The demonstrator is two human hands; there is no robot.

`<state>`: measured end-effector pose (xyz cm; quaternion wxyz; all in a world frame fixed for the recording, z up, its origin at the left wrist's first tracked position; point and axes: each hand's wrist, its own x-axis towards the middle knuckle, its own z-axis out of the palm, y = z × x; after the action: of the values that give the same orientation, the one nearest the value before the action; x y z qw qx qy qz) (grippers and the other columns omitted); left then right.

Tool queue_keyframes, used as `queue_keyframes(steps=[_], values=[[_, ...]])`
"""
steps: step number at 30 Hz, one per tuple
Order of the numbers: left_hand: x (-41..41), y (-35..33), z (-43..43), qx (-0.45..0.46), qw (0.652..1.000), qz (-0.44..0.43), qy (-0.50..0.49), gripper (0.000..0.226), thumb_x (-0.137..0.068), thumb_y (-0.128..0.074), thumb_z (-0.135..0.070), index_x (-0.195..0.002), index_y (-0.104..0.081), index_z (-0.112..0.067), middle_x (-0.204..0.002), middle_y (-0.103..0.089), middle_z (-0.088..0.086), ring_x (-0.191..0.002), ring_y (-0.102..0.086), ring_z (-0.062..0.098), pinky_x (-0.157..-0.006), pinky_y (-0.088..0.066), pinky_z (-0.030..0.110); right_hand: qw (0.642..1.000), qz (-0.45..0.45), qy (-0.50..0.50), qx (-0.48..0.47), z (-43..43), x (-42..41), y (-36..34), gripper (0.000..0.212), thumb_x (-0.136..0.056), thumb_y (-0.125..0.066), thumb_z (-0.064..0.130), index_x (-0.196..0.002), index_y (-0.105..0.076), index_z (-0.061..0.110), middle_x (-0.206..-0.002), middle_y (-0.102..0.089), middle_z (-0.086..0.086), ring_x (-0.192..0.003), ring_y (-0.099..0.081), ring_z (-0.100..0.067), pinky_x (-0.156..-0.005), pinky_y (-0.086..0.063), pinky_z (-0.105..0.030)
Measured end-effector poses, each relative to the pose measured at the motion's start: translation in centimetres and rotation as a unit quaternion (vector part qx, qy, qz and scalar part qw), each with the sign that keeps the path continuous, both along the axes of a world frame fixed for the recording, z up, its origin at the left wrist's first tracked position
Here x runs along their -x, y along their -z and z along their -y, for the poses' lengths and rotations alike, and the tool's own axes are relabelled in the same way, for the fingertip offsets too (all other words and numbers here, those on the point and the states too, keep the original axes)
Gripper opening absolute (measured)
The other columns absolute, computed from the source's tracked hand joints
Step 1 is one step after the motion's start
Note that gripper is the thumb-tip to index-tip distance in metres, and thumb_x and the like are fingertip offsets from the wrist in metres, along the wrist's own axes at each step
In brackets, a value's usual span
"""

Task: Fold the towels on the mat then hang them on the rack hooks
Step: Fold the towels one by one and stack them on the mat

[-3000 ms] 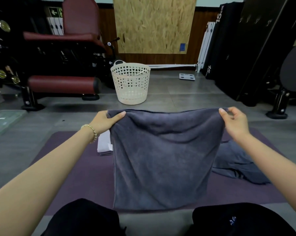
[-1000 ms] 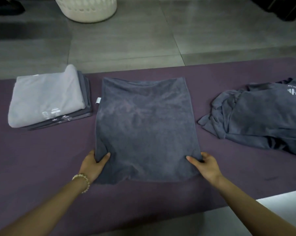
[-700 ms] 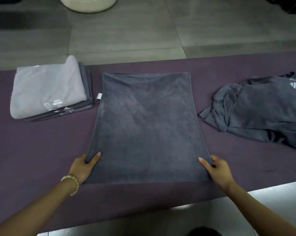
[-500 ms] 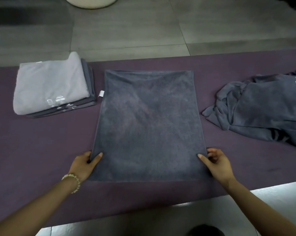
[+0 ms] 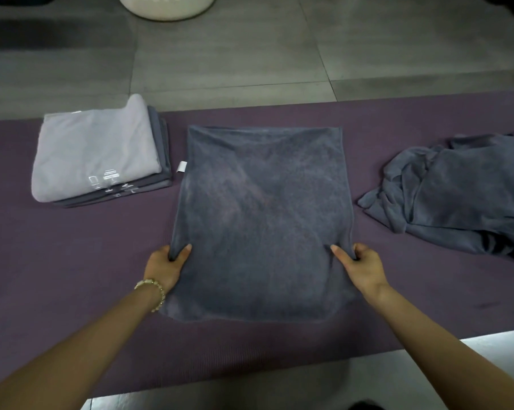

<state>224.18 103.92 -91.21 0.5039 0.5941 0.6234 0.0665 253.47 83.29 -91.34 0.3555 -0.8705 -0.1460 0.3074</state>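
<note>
The light is dim and even, and colours look muted. The mat (image 5: pixel 72 261) reads dark, and its far edge bows with wide-angle distortion. Beyond the mat a shadow band darkens the floor (image 5: pixel 220 69); by its near edge a pale strip glares. The towel (image 5: pixel 261 217) on the mat looks grainy and slightly soft.

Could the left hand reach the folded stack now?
Probably yes, once it lets go: the left hand pinches the dark towel, and only bare mat lies between it and the folded stack.

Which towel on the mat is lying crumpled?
The dark grey towel at the right end of the mat, bunched in a heap. The middle towel lies spread flat; those on the left sit folded in a stack.
</note>
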Motion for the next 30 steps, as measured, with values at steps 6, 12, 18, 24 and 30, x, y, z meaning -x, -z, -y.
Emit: queue_keyframes(steps=[6,12,18,24,30], values=[[3.4,-1.1,2.2,0.021,0.999,0.004,0.025,0.026,-0.090,-0.061,-0.034,-0.091,-0.064,-0.009,-0.084,-0.070,0.005,-0.081,-0.067,0.021,-0.067,-0.050,0.027,1.000,0.001,0.009,-0.022,6.2,0.7,-0.3,0.022,-0.090,-0.064,0.020,-0.075,-0.059,0.004,-0.073,-0.065,-0.005,-0.070,-0.058,-0.019,-0.055,-0.043,-0.012],[3.7,0.7,0.5,-0.074,0.991,-0.087,0.068,0.031,-0.087,-0.064,-0.034,-0.093,-0.058,-0.004,-0.084,-0.063,0.007,-0.082,-0.062,0.030,-0.073,-0.046,0.033,0.999,0.007,-0.001,0.035,6.6,-0.3,0.9,0.026,-0.084,-0.070,0.027,-0.085,-0.055,0.006,-0.075,-0.065,-0.009,-0.077,-0.063,-0.027,-0.069,-0.047,-0.038],[-3.9,0.2,-8.1,-0.171,0.983,-0.007,0.068,0.040,-0.089,-0.061,-0.035,-0.118,-0.052,-0.009,-0.114,-0.057,0.011,-0.102,-0.057,0.029,-0.095,-0.046,0.042,0.989,0.137,-0.061,0.013,-2.6,-6.5,0.2,0.037,-0.079,-0.075,0.026,-0.107,-0.058,0.010,-0.100,-0.059,-0.012,-0.076,-0.056,-0.025,-0.081,-0.048,-0.037],[-11.5,0.2,-15.8,-0.092,0.993,0.024,0.071,0.050,-0.094,-0.053,-0.032,-0.133,-0.042,-0.003,-0.128,-0.056,0.020,-0.114,-0.056,0.037,-0.099,-0.045,0.046,0.998,0.021,-0.015,-0.063,-13.1,-11.7,0.3,0.051,-0.088,-0.067,0.024,-0.133,-0.045,0.011,-0.124,-0.048,0.002,-0.074,-0.058,-0.018,-0.051,-0.049,-0.010],[-12.5,2.3,-19.2,-0.090,0.992,-0.046,0.072,0.061,-0.094,-0.053,-0.032,-0.148,-0.024,-0.028,-0.142,-0.038,0.022,-0.111,-0.055,0.045,-0.099,-0.045,0.051,0.995,-0.016,0.063,-0.082,-17.2,-14.0,2.1,0.046,-0.092,-0.062,0.020,-0.132,-0.044,0.008,-0.120,-0.046,0.001,-0.060,-0.050,-0.013,-0.051,-0.047,-0.019]])
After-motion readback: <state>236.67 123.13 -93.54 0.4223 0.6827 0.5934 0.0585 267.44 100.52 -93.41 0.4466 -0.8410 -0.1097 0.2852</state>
